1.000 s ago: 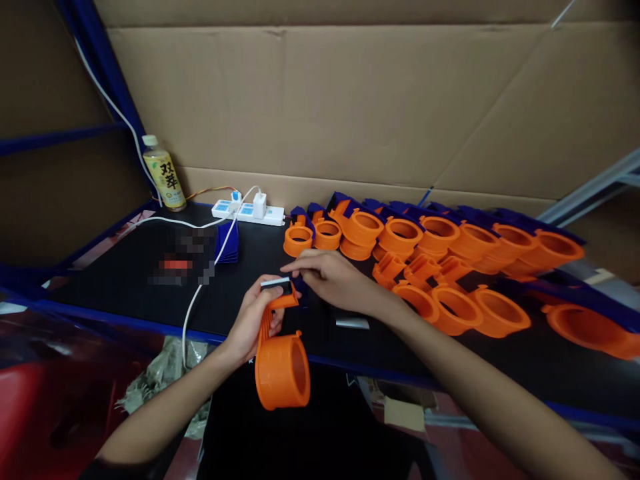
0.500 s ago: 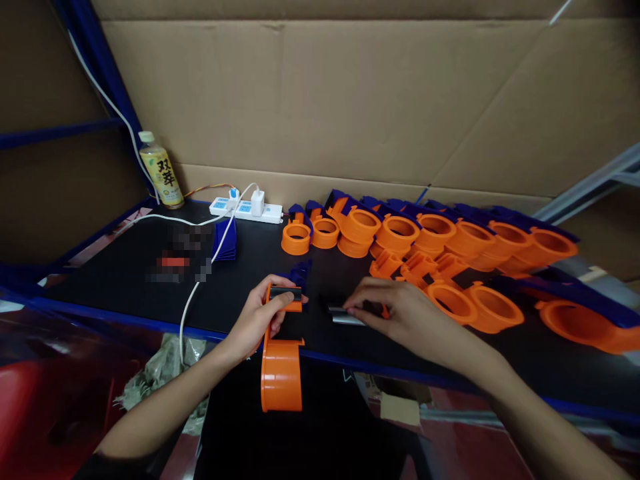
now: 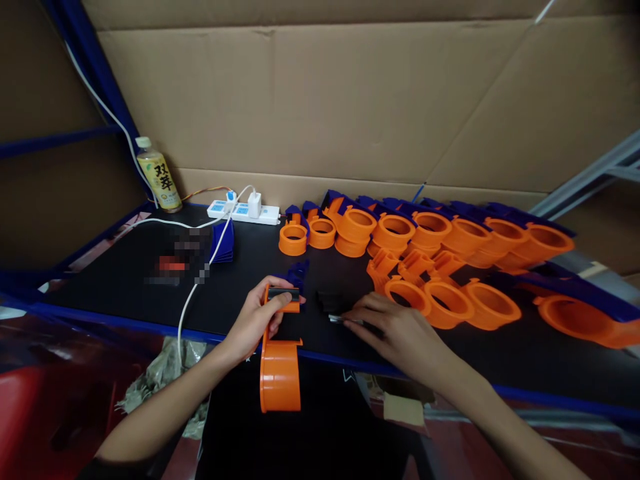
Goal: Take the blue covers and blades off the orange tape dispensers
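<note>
Well left of the left hand (image 3: 254, 321) stands a bottle (image 3: 159, 175). That hand grips the handle of an orange ring part (image 3: 280, 373), which hangs below it. Just to its right, the right hand (image 3: 395, 330) lies with its fingers stretched, their tips on a silvery strip (image 3: 341, 319) — pinched or not, I cannot tell. Beyond it sit rows of orange rings (image 3: 450, 303).

Left hand (image 3: 255, 320) closed, right hand (image 3: 395, 330) palm-down.

Right hand (image 3: 395, 330), a second ago at the top of the orange ring part (image 3: 280, 373) held in the left hand (image 3: 255, 320), now lies further right on the counter (image 3: 125, 293), fingertips on a silver strip (image 3: 343, 319). The part's ring now shows its side wall, not its opening.
</note>
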Tool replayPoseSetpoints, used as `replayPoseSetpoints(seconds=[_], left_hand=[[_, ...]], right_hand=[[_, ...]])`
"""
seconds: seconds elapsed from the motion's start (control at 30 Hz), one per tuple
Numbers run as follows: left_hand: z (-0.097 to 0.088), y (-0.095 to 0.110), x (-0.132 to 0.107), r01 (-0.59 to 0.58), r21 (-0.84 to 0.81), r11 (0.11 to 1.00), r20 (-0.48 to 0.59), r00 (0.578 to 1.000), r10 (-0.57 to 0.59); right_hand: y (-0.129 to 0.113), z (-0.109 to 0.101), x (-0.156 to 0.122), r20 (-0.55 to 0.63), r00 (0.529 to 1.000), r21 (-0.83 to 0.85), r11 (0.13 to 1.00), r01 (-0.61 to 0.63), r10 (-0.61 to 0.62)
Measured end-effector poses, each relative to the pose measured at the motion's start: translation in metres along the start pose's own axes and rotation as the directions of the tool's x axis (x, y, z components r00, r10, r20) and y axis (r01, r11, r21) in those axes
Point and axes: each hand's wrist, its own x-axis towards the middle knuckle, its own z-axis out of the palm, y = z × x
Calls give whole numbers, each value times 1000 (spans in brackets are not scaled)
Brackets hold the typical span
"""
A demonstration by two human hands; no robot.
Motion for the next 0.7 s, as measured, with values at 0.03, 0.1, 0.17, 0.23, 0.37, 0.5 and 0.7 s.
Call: replayPoseSetpoints(seconds=[0.03, 0.1, 0.17, 0.23, 0.37, 0.5, 0.7], left_hand=[[1, 0, 0, 8, -5, 1000, -1, 1000, -8], [7, 2, -2, 42, -13, 999, 15, 999, -41], [14, 3, -5, 78, 0, 997, 58, 995, -78], [22, 2, -9, 80, 34, 996, 95, 992, -83], [27, 0, -12, 98, 32, 995, 110, 989, -101], [19, 1, -7, 97, -112, 989, 53, 994, -92], [11, 1, -1, 60, -254, 965, -5, 998, -63]], right_hand=[[-4, -3, 1, -19, 1000, 23, 1000, 6, -6], [-16, -9, 7, -71, 997, 60, 998, 37, -33], [-31, -11, 17, -96, 992, 43, 996, 84, -79], [-42, -10, 28, -90, 988, -14, 992, 125, -125], [-40, -11, 41, -63, 983, 5, 984, 176, -175], [2, -26, 40, -44, 995, 46, 994, 96, -94], [58, -30, 43, 145, 989, -150, 988, 16, 6]])
